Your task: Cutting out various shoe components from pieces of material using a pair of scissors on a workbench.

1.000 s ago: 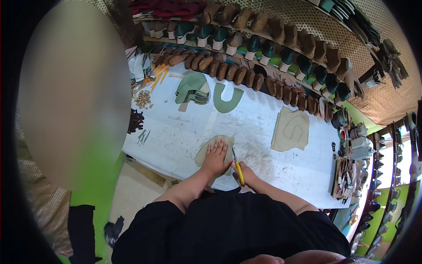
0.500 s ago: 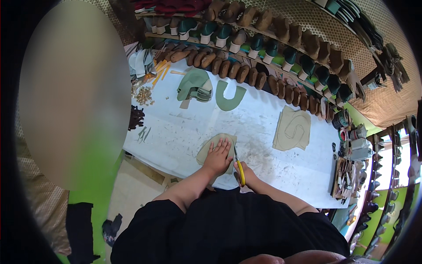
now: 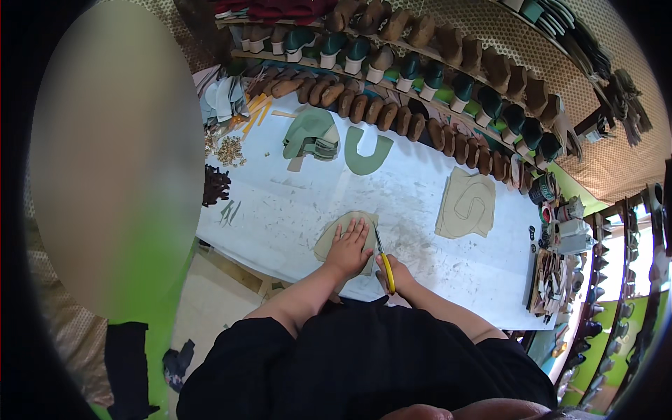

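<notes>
Head: near on the bench (image 3: 280, 224), a beige piece (image 3: 326, 242) is laid.
Left hand (image 3: 348, 253): rested flat on it, fingers slightly parted.
Right hand (image 3: 399, 274): yellow-handled scissors (image 3: 389, 271) are held by curled fingers at the piece's right edge.

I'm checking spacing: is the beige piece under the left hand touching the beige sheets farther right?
Apart. The head view shows white tabletop between the beige piece under the left hand and the beige sheets.

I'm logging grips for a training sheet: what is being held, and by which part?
The right hand holds the scissors by their yellow handles; the left hand grips nothing, lying flat on the beige piece.
</notes>
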Available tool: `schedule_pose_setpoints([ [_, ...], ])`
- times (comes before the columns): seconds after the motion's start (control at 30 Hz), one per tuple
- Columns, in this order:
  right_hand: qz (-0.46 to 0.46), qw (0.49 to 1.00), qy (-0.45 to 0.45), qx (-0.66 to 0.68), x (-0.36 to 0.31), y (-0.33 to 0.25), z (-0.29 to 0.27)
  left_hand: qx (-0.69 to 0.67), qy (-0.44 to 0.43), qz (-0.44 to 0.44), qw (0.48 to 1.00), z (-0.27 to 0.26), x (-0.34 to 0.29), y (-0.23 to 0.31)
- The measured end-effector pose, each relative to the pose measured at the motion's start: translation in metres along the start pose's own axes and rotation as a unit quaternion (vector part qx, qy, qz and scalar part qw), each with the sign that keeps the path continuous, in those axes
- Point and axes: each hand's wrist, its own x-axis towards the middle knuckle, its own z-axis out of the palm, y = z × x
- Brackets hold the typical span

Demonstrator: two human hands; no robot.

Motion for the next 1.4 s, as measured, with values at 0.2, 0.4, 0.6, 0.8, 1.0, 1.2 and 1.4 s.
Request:
schedule_pose_setpoints([
  [0.2,0.021,0.999,-0.02,-0.039,0.008,0.012,-0.007,0.002,0.0,-0.003,1.0,0.0,0.0,0.0],
  [0.4,0.047,0.998,-0.052,0.007,0.0,0.0,-0.026,0.002,-0.002,-0.005,1.0,0.0,0.0,0.001],
  [0.6,0.062,0.994,-0.074,0.053,0.003,-0.007,-0.029,-0.004,0.003,-0.005,1.0,0.004,0.0,-0.001],
  [0.8,0.015,0.998,-0.046,0.026,0.016,0.002,-0.022,0.003,0.016,0.003,1.0,0.004,0.002,0.0],
  [1.0,0.003,0.999,-0.033,-0.002,0.019,0.007,-0.016,-0.005,0.02,0.0,1.0,0.004,0.001,-0.001],
  [1.2,-0.03,0.999,-0.016,-0.029,0.025,0.019,-0.016,0.0,0.022,0.002,1.0,0.004,0.002,-0.001],
  [1.4,0.03,0.997,-0.061,-0.036,0.017,-0.001,-0.031,0.003,0.004,-0.009,1.0,0.003,0.001,-0.001],
])
